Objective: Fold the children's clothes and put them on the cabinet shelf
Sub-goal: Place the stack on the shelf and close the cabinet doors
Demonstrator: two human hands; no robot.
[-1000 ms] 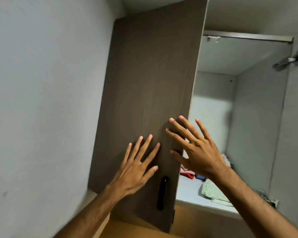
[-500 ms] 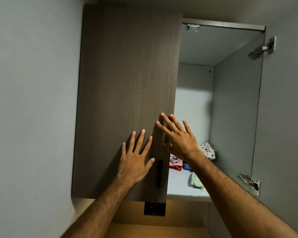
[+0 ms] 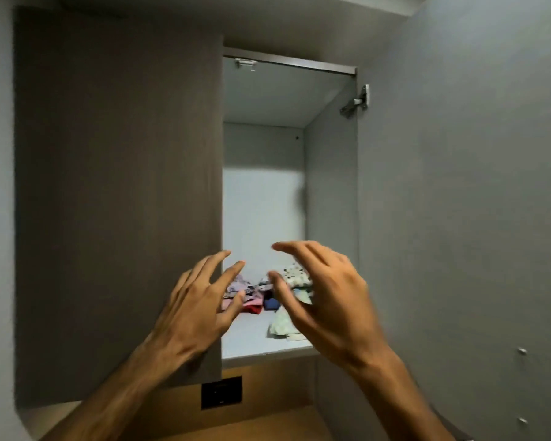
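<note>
A small heap of children's clothes (image 3: 257,297) lies on the pale cabinet shelf (image 3: 252,340): pink, red and dark blue pieces, a white spotted one (image 3: 295,275) and a light green one (image 3: 279,324). My left hand (image 3: 198,310) hovers in front of the shut left door's edge, fingers spread, holding nothing. My right hand (image 3: 325,300) is raised in front of the open compartment, fingers apart and curved, also empty. It covers part of the clothes. Both hands are slightly blurred.
The brown left door (image 3: 118,202) is shut flat. The right door (image 3: 458,218) stands swung open, grey inside, with hinges (image 3: 357,103) at its top. A dark socket plate (image 3: 221,392) sits on the wooden panel below the shelf.
The left door has swung from ajar to flat shut. Both hands have come off the door and shifted right, now in front of the open compartment.
</note>
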